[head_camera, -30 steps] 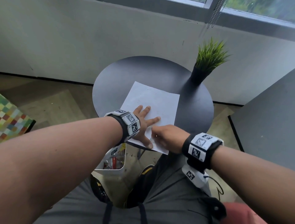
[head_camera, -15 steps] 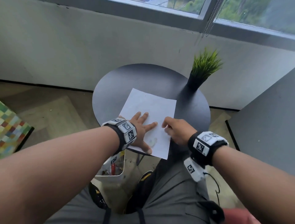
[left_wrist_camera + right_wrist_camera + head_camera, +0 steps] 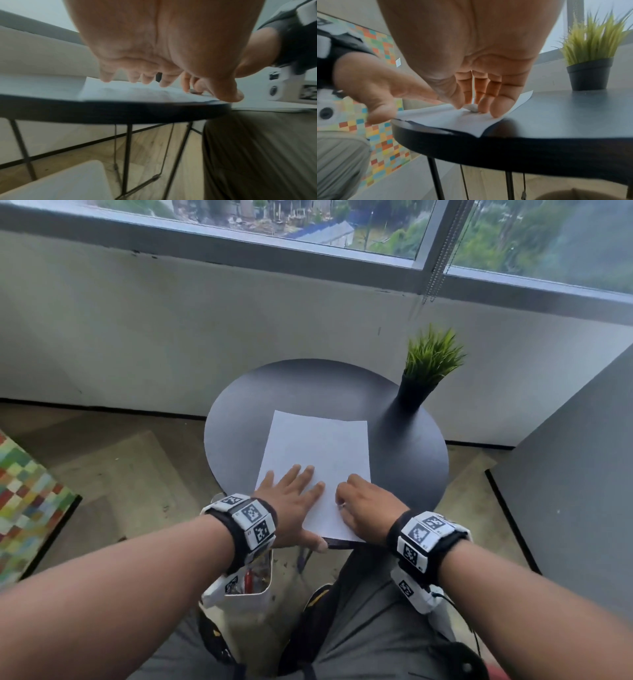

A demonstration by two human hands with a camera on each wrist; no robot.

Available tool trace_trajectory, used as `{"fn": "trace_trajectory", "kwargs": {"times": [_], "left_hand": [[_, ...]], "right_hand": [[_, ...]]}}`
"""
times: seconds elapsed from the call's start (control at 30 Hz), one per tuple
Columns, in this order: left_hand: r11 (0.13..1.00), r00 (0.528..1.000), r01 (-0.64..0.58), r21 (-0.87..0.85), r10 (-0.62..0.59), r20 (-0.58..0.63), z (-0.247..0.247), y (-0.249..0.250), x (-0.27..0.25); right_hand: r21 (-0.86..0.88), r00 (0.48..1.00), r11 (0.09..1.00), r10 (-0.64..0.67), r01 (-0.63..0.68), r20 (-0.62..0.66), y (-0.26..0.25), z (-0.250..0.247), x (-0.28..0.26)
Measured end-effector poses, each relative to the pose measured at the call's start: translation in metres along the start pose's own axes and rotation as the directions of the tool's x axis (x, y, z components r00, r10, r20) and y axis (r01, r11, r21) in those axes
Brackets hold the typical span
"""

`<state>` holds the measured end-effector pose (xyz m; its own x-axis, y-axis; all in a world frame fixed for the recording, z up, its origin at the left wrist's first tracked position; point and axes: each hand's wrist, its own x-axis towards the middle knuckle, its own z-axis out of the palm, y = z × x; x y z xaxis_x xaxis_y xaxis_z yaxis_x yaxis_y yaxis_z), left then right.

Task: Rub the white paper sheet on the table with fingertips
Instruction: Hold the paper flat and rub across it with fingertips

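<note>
1. One sheet (image 3: 317, 460) lies flat on the near half of the round table (image 3: 239, 419). Its near edge sits at the table rim; one near corner pokes slightly past it in the right wrist view.
2. Left hand (image 3: 291, 498) lies flat on the near left part of the sheet, fingers straight and slightly spread, thumb out over the rim. It acts as the anchor.
3. Right hand (image 3: 366, 505) is on the near right part, fingers curled with tips (image 3: 496, 111) pressed together onto the paper. A small pale lump (image 3: 471, 107) sits between thumb and fingertips; cannot tell what it is, or whether it is being pinched.
4. Risk: paper on a smooth top slides easily. If the left palm lifts or lightens, a rub stroke would likely drag the whole sheet toward the rim and off.
5. Risk: hard strokes toward the anchor hand could buckle or crease the sheet between the two hands.
6. Risk: the overhanging corner could catch and fold under the right hand.
7. Plant (image 3: 424, 371) stands at the far right, well apart; a wide sweep might tip it.
</note>
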<state>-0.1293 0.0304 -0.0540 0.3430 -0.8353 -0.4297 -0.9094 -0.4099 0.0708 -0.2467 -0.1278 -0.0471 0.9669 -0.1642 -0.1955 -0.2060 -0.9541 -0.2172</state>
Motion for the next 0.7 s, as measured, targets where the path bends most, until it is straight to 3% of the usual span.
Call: {"fn": "trace_trajectory", "kwargs": {"times": [0.1, 0.17, 0.23, 0.3, 0.37, 0.43, 0.5, 0.57, 0.63, 0.7], "left_hand": [[0.990, 0.989, -0.141, -0.016, 0.141, -0.034, 0.018, 0.025, -0.007], [0.988, 0.987, -0.156, 0.013, 0.157, -0.023, 0.024, 0.020, -0.012], [1.000, 1.000, -0.022, 0.000, 0.022, 0.006, 0.021, -0.007, -0.012], [0.970, 0.975, 0.224, -0.096, -0.223, 0.022, 0.008, -0.034, -0.011], [0.949, 0.960, 0.281, -0.142, -0.280, 0.031, -0.006, -0.034, -0.006], [0.985, 0.994, 0.111, -0.133, -0.109, 0.022, -0.014, -0.008, -0.001], [0.992, 0.994, -0.098, -0.081, 0.100, 0.031, -0.011, 0.016, 0.001], [0.984, 0.983, -0.179, 0.015, 0.178, 0.053, -0.008, 0.009, 0.006], [1.000, 0.996, -0.011, 0.018, 0.009, 0.085, -0.014, -0.016, 0.014], [0.968, 0.965, 0.248, -0.044, -0.243, 0.097, -0.026, -0.032, 0.020]], "right_hand": [[0.001, 0.999, 1.000, -0.021, 0.021, -0.043, 0.010, -0.001, -0.006], [0.010, 0.999, 0.999, -0.031, 0.031, -0.029, 0.016, -0.002, -0.009], [0.035, 1.000, 0.999, -0.025, 0.026, -0.015, 0.018, -0.004, -0.012], [0.046, 0.999, 0.998, -0.031, 0.033, -0.031, 0.019, -0.004, -0.013], [0.033, 0.998, 0.998, -0.044, 0.045, -0.048, 0.019, -0.001, -0.014], [0.024, 0.998, 0.999, -0.041, 0.043, -0.055, 0.019, 0.001, -0.016], [0.026, 0.997, 0.999, -0.039, 0.041, -0.060, 0.020, 0.002, -0.019], [0.040, 0.997, 0.998, -0.042, 0.045, -0.064, 0.021, 0.002, -0.022], [0.051, 0.997, 0.998, -0.044, 0.047, -0.060, 0.021, 0.003, -0.022], [0.033, 0.998, 0.999, -0.041, 0.043, -0.052, 0.019, 0.003, -0.021]]}}
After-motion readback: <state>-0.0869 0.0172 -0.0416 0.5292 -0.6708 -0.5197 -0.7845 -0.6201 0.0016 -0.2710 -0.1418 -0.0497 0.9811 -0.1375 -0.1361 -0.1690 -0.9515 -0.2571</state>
